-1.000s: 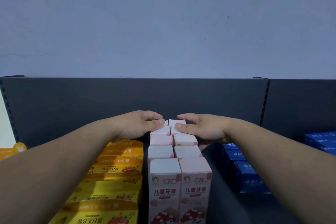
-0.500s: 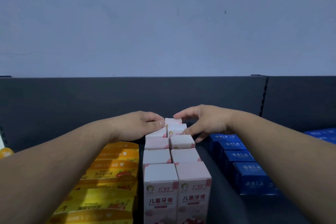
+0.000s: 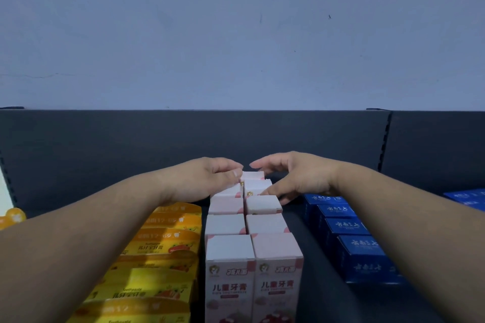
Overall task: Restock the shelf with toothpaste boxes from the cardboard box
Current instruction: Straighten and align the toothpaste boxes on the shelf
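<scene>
What moved: the right hand [image 3: 299,178] was lifted off the rearmost right pink box [image 3: 253,175], which had been pressed flat under its fingers a second ago. The left hand [image 3: 207,181] was barely shifted.

Right hand: it was left loosely open, with the fingers arched over the back of the row and nothing held. Only the thumb looked to be touching the side of the right column.

Left hand: the fingers were curled round the rear left pink box [image 3: 227,192] and the thumb was laid against its top edge, so the box was kept steady in a light grip.

Task's thing: the pink toothpaste boxes [image 3: 228,225] were stood upright in two touching columns running back along the shelf [image 3: 131,144]. They were placed between the yellow toothpaste boxes [image 3: 168,241] and the blue toothpaste boxes [image 3: 349,228], with the blue ones set a bit apart.

Cardboard box: it wasn't seen anywhere in view.

What it means: the back pair was probably seated and squared up, so this placement could be counted as pretty much done. More stock would likely have to be fetched next.

Watch out: the tall narrow boxes could be toppled domino-style if a wrist were dragged out carelessly.
</scene>
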Motion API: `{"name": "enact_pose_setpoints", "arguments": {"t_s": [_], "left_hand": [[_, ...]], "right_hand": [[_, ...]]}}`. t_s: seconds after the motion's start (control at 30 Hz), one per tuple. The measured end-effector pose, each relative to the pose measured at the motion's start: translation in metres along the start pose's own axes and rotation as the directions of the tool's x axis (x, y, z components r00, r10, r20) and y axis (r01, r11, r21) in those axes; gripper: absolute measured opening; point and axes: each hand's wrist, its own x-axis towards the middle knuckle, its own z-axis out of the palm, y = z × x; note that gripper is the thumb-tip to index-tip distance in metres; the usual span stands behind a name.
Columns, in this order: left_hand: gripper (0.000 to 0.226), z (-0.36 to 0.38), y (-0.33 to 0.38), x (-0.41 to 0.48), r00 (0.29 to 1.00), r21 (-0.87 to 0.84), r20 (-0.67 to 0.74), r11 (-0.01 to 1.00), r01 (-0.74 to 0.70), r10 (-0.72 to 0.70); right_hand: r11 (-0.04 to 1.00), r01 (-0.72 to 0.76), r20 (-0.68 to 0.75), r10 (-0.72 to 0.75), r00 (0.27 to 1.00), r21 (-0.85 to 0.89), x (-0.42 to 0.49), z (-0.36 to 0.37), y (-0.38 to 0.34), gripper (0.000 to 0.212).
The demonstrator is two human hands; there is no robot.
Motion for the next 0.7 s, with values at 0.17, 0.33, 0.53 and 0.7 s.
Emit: {"name": "enact_pose_setpoints", "arguments": {"t_s": [0.17,0.33,0.53,0.7], "left_hand": [[0.051,0.002,-0.001,-0.004,1.000,-0.023,-0.006,1.000,-0.001,0.000],[0.055,0.006,-0.004,-0.006,1.000,0.014,-0.029,1.000,0.002,-0.001],[0.057,0.009,-0.002,-0.005,1.000,0.065,-0.015,0.998,0.005,-0.004],[0.060,0.009,0.001,-0.008,1.000,0.054,-0.016,0.998,0.014,-0.013]], "right_hand": [[0.997,-0.026,0.012,0.025,1.000,0.077,-0.002,0.002,0.000,0.065],[0.996,-0.080,0.104,0.074,0.992,0.051,-0.004,0.009,0.000,0.049],[0.996,-0.078,0.141,0.069,0.988,0.054,-0.003,0.013,0.001,0.037],[0.993,-0.077,0.144,0.063,0.987,0.088,-0.002,0.012,0.005,0.036]]}}
